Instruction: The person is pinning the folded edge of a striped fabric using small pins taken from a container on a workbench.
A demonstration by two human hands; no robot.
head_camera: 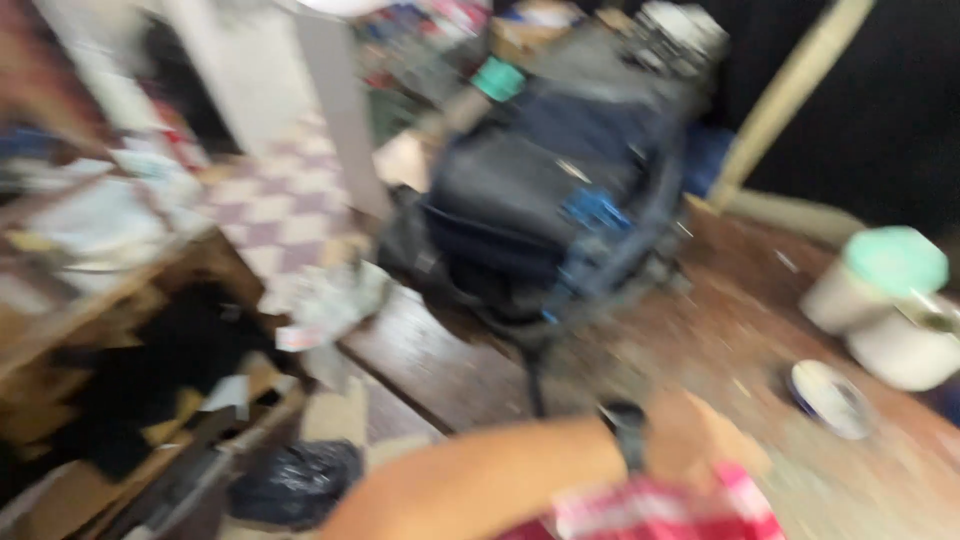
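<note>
Left hand w/ black wristband over red-white cloth on wooden counter; fingers blurred, grip can't tell. Right hand out of view. Risk: knocking small dish or tub nearby.

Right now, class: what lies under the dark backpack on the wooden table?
The dark backpack rests on the wooden table, with a strap hanging down over the table's near edge. Whatever lies directly beneath the bag is covered, and the blur hides finer detail.

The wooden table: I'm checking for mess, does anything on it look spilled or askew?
Blur hides detail. Pale specks litter the wooden table beside the dark backpack. A round lid lies loose, apart from the white tubs.
</note>
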